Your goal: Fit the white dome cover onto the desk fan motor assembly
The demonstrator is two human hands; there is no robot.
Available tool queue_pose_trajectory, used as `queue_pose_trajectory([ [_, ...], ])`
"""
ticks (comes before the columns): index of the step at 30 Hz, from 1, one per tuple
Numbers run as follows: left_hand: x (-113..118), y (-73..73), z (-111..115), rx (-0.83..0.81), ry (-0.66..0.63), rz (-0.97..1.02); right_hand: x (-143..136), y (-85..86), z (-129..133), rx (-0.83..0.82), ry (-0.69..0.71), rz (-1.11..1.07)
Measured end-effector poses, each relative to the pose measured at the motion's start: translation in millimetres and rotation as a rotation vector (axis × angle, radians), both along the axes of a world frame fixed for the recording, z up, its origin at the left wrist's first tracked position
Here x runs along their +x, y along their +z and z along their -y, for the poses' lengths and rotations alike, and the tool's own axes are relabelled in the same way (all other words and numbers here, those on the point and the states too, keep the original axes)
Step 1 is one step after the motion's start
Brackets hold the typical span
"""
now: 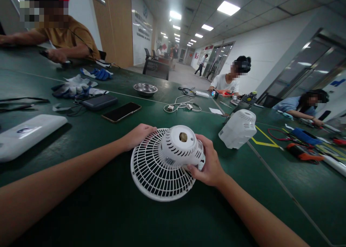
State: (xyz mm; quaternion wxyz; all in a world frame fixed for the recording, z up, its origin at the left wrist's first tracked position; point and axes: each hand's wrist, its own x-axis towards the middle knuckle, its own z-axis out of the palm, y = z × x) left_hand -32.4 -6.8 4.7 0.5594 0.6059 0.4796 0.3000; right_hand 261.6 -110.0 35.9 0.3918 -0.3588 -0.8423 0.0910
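Observation:
A white fan head (pixel 147 167) lies grille down on the green table, its slotted motor housing (pixel 177 146) facing up. A brownish round spot (pixel 183 136) shows in the top of the housing. My right hand (pixel 208 164) is closed around the housing's right side, thumb in front and fingers behind. At the far left rim of the grille, my left hand (pixel 139 135) grips the edge, with its fingertips partly hidden. Just right of the fan head stands a separate white plastic housing (pixel 238 129) with vent slots.
Left of the fan head are a phone (pixel 121 112), a dark power bank (pixel 100 102), work gloves (pixel 74 86) and a white device (pixel 29 135). Behind are a metal bowl (pixel 145 89) and a white cable (pixel 182 104). A multimeter (pixel 304 152) lies right. Several people sit around the table.

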Motion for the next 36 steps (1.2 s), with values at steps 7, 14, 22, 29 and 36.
queue_pose_trajectory([
  [7,0,0.5,1,-0.002,-0.003,0.019,-1,-0.9,1,0.163,0.008,-0.039],
  [14,2,-0.5,0,-0.014,0.026,0.02,1,0.8,2,0.086,-0.073,0.021],
  [22,3,1.0,1,-0.032,0.027,0.016,6,-7.2,-5,-0.058,-0.075,0.039],
  [29,1,1.2,0,0.124,0.02,-0.096,2,-5.7,-1,-0.065,-0.101,-0.026],
  [36,10,37.1,23,0.676,0.031,-0.183,-5,-0.2,1,-0.288,-0.069,-0.232],
])
